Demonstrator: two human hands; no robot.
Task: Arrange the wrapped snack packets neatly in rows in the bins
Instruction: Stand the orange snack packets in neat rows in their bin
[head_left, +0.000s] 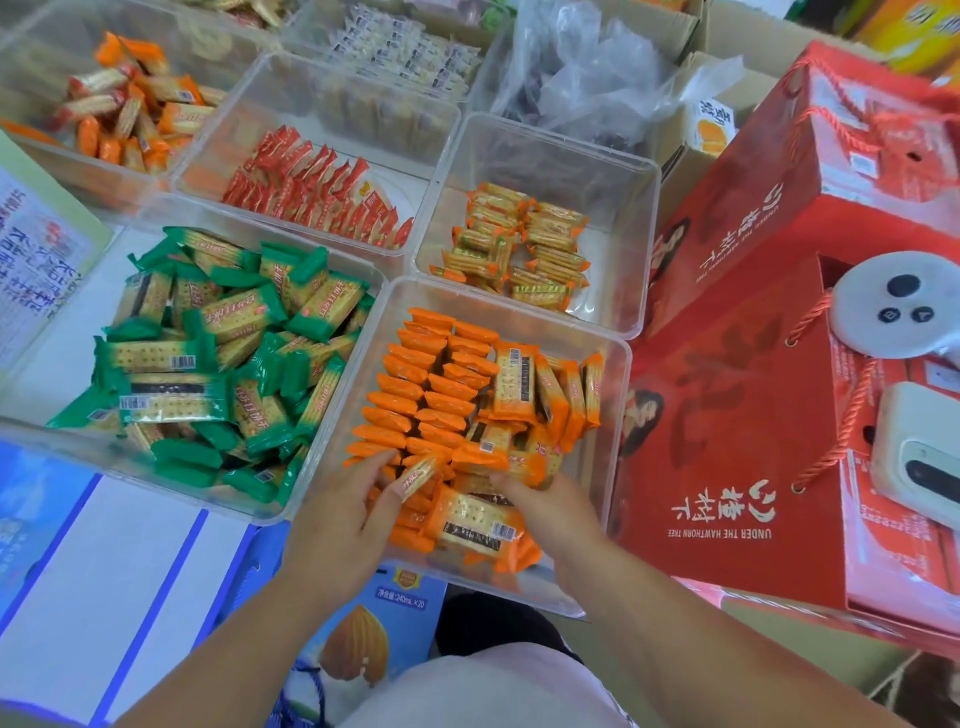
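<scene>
Low centre, the left hand (337, 509) pinches one orange-wrapped cracker packet (420, 474) at the foot of the standing rows of orange packets (415, 400) inside the clear plastic bin (615, 395). The right hand (556, 514) has its fingertips tucked under the loose heap of orange packets (540, 395); gripping or only nudging, I cannot tell. Here's the danger: wedge that packet in too hard and the upright rows topple, or the leaning heap slides into them. Farther up, left of centre, green-wrapped packets (208, 353) lie jumbled in their own bin.
</scene>
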